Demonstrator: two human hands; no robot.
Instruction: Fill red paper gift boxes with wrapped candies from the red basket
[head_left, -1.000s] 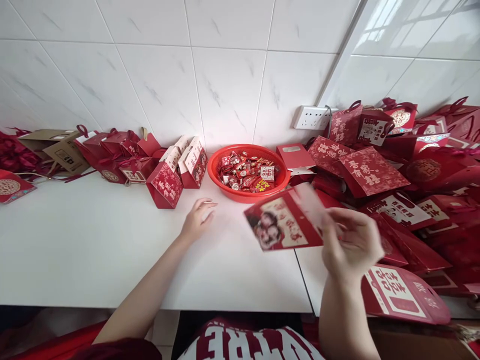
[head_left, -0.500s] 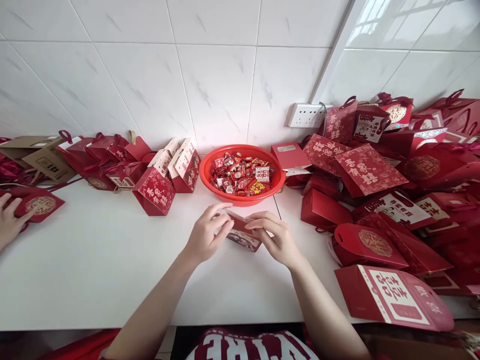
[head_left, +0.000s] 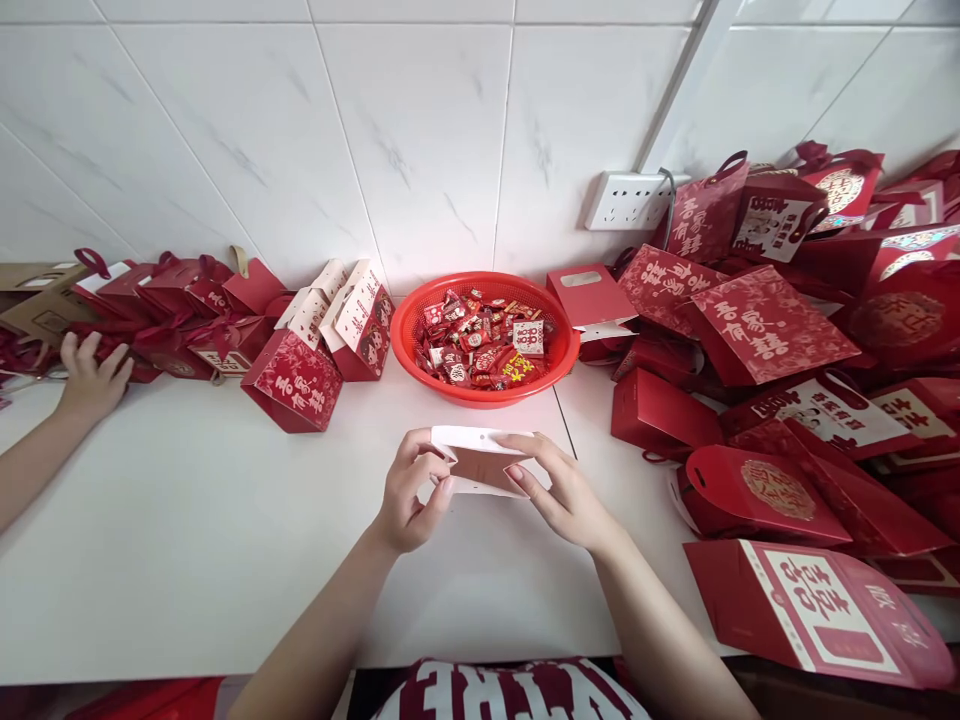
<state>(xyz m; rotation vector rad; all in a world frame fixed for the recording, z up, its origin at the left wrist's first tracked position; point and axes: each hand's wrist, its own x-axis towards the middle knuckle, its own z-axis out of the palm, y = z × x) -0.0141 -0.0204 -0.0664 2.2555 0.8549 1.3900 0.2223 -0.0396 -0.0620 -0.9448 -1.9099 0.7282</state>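
Observation:
Between my two hands is a small paper gift box (head_left: 480, 488), its open top facing me so that the brownish inside shows. My left hand (head_left: 414, 492) grips the box's left edge between thumb and fingers. On the other side my right hand (head_left: 559, 490) pinches the right edge, its fingers along the pale far rim and the thumb at the opening. Just beyond the box stands a red plastic basket (head_left: 486, 398) holding many red-wrapped candies (head_left: 480, 340). The outer faces of the box are mostly hidden from this angle.
A row of red gift boxes (head_left: 294, 378) lines the wall on the left, where another person's hand (head_left: 91, 378) touches one. Red boxes and bags (head_left: 772, 325) are heaped on the right. A power strip (head_left: 628, 200) sits against the tiled wall.
The box in my hands has tipped, so its opening now faces me and has widened. The other person's hand has moved away from me, toward the row of boxes. The view has shifted slightly.

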